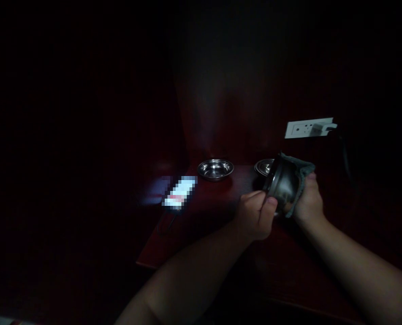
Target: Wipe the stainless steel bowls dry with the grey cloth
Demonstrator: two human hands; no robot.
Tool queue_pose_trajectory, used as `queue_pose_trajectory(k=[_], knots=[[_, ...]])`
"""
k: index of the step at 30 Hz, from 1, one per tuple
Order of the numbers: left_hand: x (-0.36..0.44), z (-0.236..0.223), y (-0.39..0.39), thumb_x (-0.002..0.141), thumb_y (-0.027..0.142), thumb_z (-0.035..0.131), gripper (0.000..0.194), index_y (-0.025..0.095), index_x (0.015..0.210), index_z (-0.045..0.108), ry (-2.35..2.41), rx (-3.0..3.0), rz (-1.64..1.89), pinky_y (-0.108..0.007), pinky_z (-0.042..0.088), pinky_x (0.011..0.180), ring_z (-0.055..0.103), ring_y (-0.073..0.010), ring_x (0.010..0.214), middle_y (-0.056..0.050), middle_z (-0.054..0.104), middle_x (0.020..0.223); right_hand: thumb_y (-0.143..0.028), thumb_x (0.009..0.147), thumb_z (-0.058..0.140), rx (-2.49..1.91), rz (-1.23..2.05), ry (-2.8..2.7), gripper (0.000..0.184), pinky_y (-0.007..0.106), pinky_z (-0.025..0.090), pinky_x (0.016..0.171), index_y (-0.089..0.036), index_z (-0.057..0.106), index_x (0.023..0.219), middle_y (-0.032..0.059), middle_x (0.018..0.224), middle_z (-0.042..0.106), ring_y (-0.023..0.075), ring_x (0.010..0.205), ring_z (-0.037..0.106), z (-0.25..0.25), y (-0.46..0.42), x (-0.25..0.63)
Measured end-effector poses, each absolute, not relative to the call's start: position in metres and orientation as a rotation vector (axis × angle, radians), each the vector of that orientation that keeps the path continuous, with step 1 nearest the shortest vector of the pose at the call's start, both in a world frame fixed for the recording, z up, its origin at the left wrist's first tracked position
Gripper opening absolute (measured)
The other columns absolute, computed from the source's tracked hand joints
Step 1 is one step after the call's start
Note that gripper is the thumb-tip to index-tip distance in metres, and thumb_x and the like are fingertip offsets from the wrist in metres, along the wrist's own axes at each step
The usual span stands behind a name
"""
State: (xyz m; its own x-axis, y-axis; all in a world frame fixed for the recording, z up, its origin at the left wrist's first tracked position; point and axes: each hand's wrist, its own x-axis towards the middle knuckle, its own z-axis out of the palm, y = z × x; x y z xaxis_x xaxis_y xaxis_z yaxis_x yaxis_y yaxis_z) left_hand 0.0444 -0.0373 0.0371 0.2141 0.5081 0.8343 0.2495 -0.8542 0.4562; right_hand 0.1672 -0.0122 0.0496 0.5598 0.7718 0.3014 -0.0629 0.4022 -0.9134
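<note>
Here in the gloom, both bare hands are up over the dark red glossy table (217, 198), and between them is the round, shiny steel pot (284, 183) — tipped well over on its side, its darker rim facing the left hand, held above the right-hand part of the tabletop. The left hand (257, 214) has it by the rim side, fingers curled in and the thumb pressed up against the metal, a firm pinch on the edge. Across on the other side, the right hand (309, 196) presses the grey-green, crumpled cloth (301, 169) against the pot's outer wall, thumb raised along the fabric; most of its fingers are hidden behind the cloth and the pot. The cloth drapes from the top of the pot down to its lower side.

Just behind the pot, partly covered by it, sits a round, shiny metal dish or lid (264, 167) — too hidden to say which. To its left, well apart, the shallow, round stainless-steel bowl (215, 169) rests upright, open side up, catching the light. Nearer the table's left edge lies the lit phone (179, 192), its screen blurred into blocks, with a thin dark cable (173, 220) by its lower end. On the wall behind, to the right, there's the white rectangular socket panel (301, 129) — a pale plug (325, 128) sits at its right end.
</note>
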Motion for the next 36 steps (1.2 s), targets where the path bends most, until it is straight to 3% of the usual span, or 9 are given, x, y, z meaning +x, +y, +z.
queue_pose_trajectory(k=[10,20,36], knots=[[0.045,0.035,-0.037,0.09,0.035,0.029,0.036,0.019,0.058,0.038,0.714,2.28,1.725,-0.027,0.032,0.049,0.041,-0.0106,0.049,0.0,0.041,0.053,-0.064,0.073,0.049,-1.057,0.707,-0.694,0.053,0.027,0.046,0.063,-0.019,0.063,0.099,0.0001,0.085,0.064,0.0152,0.072,0.058,0.047,-0.013,0.167],[0.045,0.038,-0.038,0.091,0.038,0.025,0.04,0.017,0.064,0.045,0.67,2.324,1.743,-0.027,0.039,0.052,0.046,-0.0121,0.053,-0.002,0.047,0.057,-0.061,0.067,0.059,-0.911,0.86,-0.559,0.046,0.019,0.043,0.049,-0.017,0.066,0.079,-0.0027,0.069,0.063,0.0091,0.057,0.054,0.055,-0.015,0.161],[0.045,0.037,-0.038,0.09,0.037,0.027,0.037,0.017,0.065,0.045,0.639,2.299,1.756,-0.028,0.039,0.053,0.046,-0.0129,0.054,-0.003,0.049,0.059,-0.055,0.072,0.06,-0.852,0.929,-0.55,0.039,0.017,0.045,0.047,-0.016,0.064,0.077,-0.0044,0.066,0.063,0.0072,0.053,0.054,0.06,-0.019,0.156]])
